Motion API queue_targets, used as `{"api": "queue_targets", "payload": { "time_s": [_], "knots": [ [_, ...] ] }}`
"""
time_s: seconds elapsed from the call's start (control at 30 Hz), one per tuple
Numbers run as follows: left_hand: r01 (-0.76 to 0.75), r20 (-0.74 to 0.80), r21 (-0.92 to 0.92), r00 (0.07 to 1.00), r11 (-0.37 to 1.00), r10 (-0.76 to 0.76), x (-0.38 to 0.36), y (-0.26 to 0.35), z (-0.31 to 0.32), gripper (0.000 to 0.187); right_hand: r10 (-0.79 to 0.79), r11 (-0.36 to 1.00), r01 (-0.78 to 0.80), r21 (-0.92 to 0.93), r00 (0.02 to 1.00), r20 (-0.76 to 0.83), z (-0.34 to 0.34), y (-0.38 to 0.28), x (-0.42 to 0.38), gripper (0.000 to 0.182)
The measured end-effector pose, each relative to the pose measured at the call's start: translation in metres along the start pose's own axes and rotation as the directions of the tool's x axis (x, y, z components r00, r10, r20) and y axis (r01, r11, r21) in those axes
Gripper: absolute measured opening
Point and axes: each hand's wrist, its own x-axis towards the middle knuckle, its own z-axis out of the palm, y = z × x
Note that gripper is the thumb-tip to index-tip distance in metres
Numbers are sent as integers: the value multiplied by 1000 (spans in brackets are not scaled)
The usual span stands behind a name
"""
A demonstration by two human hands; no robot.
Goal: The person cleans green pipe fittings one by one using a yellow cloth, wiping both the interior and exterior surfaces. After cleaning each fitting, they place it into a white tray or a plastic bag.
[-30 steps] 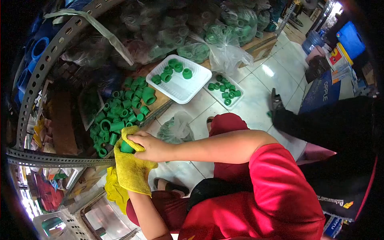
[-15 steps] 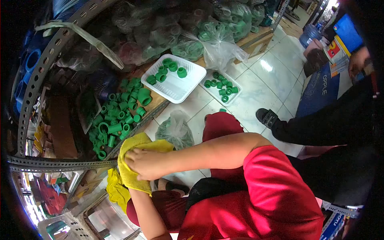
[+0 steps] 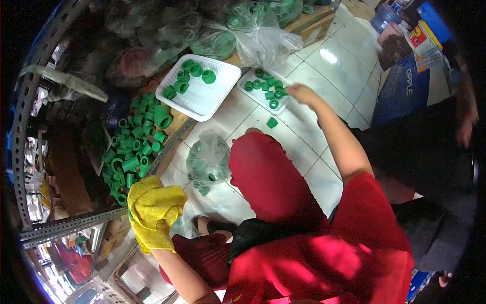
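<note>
A yellow cloth (image 3: pixel 154 207) is draped over my left hand, hiding the fingers, which hold it bunched up. A sliver of green shows at the cloth's left edge. My right hand (image 3: pixel 302 95) is stretched forward at the right rim of a small white tray (image 3: pixel 280 108), its fingers blurred. Whether they pinch anything cannot be made out. Several green pipe fittings (image 3: pixel 265 86) lie in that tray, one close to my fingertips. Another green fitting (image 3: pixel 272 122) sits on the floor tiles just in front of it.
A larger white tray (image 3: pixel 215 96) with several green fittings rests on the shelf edge. Beside it is a heap of green fittings (image 3: pixel 132 142). A clear plastic bag (image 3: pixel 207 157) stands on the floor. A metal shelf frame (image 3: pixel 76 225) runs along my left; another person's dark-clothed leg (image 3: pixel 405 147) is at right.
My right hand has left the yellow cloth and reached forward to the small tray. My left hand stays under the cloth, slightly further left. The view has shifted.
</note>
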Motion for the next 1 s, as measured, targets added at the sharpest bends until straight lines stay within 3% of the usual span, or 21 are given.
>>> {"api": "queue_targets", "payload": {
  "time_s": [0.07,0.13,0.17,0.2,0.27,0.3,0.33,0.4,0.47,0.5,0.53,0.57,0.6,0.67,0.77,0.8,0.83,0.87,0.9,0.97,1.0],
  "knots": [
    [42,-13,-108,999,993,-44,1,2,-3,51,-91,939,61,-338,993,-75,30,69,22,49],
    [79,-26,-212,996,974,-87,2,5,-6,53,-91,968,74,-239,994,-62,73,111,37,51],
    [-17,42,-126,999,992,23,5,17,-6,53,-213,918,178,-354,975,-63,97,123,50,52],
    [-16,42,-115,999,993,21,3,11,-2,53,-195,922,201,-330,979,51,109,112,48,55],
    [79,-25,-95,996,992,-82,-2,-8,9,58,-111,940,137,-313,989,97,135,89,46,59],
    [-16,45,32,999,999,15,4,10,8,60,-122,940,147,-307,988,99,150,96,59,59],
    [-16,37,42,999,999,15,5,8,8,60,-139,904,159,-397,987,78,177,114,85,61],
    [160,75,97,983,982,-167,3,-5,10,62,-171,856,179,-485,983,61,195,110,99,63],
    [149,20,122,988,981,-152,-4,-20,11,64,-51,831,57,-553,998,27,199,97,93,62],
    [287,45,-298,957,910,-287,-4,-23,12,62,-1,854,-4,-520,1000,-10,198,90,87,54],
    [369,125,-660,913,654,-389,-4,-24,13,60,-6,852,0,-524,1000,-10,198,89,86,54],
    [402,211,-833,866,379,-454,-4,-21,14,53,-46,837,35,-546,999,-7,199,94,88,51],
    [400,209,-836,866,376,-455,-3,-27,14,53,-84,821,68,-567,997,-1,201,103,92,49],
    [384,263,-904,847,190,-461,-1,-35,14,50,-162,781,137,-609,987,13,202,113,98,43],
    [327,234,-938,840,113,-489,-1,-24,11,47,-212,763,197,-616,976,50,201,119,91,36],
    [325,232,-939,840,111,-491,-2,-27,11,47,-222,771,223,-596,972,76,199,117,87,31],
    [338,185,-900,868,274,-461,-2,-34,10,49,-226,767,227,-599,971,79,196,112,88,31],
    [339,145,-836,894,430,-424,-2,-40,10,52,-394,749,374,-547,915,86,190,106,89,32],
    [338,141,-838,893,429,-427,-2,-44,10,52,-547,705,512,-491,833,83,186,101,92,33],
    [251,0,-573,952,780,-306,-2,-49,12,57,-583,765,506,-398,807,-95,162,72,89,38],
    [255,5,-571,952,781,-307,-2,-45,12,57,-643,743,559,-368,749,-161,150,62,92,46]
  ]
}}
